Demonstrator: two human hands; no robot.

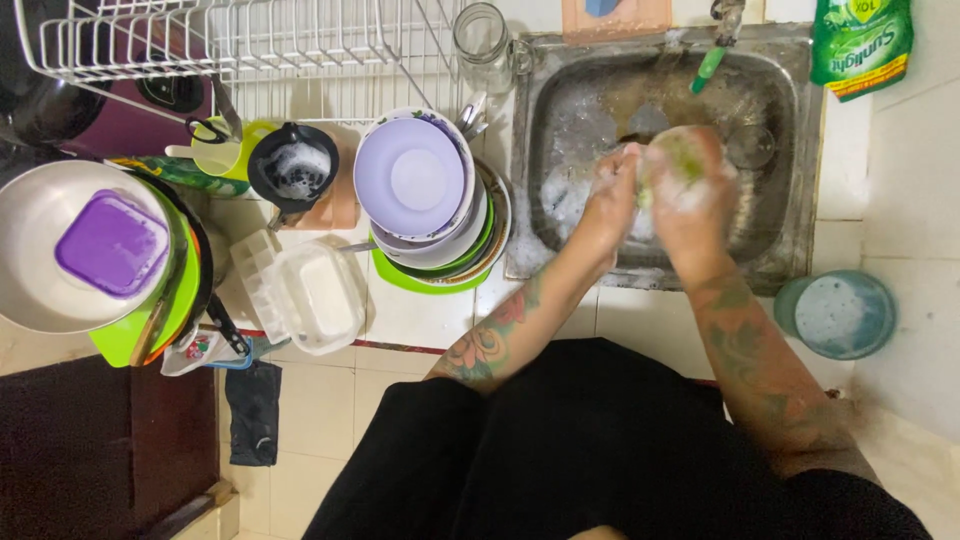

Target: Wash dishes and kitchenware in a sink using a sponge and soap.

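Both my hands are over the steel sink [560, 70], pressed together and covered in foam. My right hand [690, 185] is closed around a soapy green-yellow sponge [683, 157]. My left hand [612, 195] touches it from the left, fingers curled against the sponge or something small hidden between the hands. Suds lie on the sink floor below them.
A stack of bowls and plates [420, 195] stands left of the sink. Further left: a clear plastic box [305, 295], a black soapy cup [293, 167], a pan with a purple lid [110, 245], a wire rack [220, 40]. A glass jar [482, 45], a green detergent pouch [860, 45], a teal bowl [838, 315].
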